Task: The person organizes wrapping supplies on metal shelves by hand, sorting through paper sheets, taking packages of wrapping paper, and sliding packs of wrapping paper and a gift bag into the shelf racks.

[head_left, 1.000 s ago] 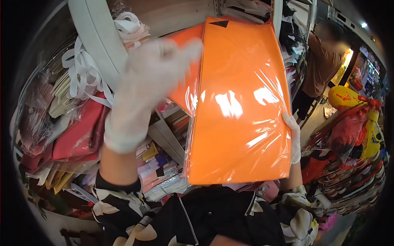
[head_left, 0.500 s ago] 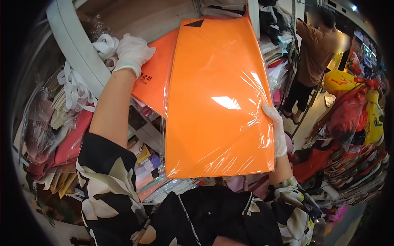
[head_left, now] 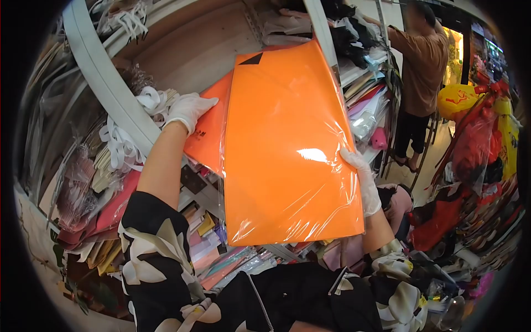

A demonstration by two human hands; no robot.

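A large flat orange pack in clear, shiny plastic wrap is held up in front of me. It has a dark triangle at its top left corner. My right hand, in a white glove, grips its right edge, thumb on the front and the other fingers hidden behind. Partly covered by the pack is a red-orange sheet with small dark print. My left hand, also gloved, is closed at this sheet's left edge; its fingertips are partly hidden.
White shelving rises behind the pack, with white ribbon loops hanging at the left. Stacked, wrapped flat goods fill a shelf at the right. Farther back stands a person. Red and yellow bags hang at the far right.
The view has tilted up, showing more shelf. Against the shelf, my left hand and the red-orange sheet are lower in relation to the ribbons. Both hands keep their holds.
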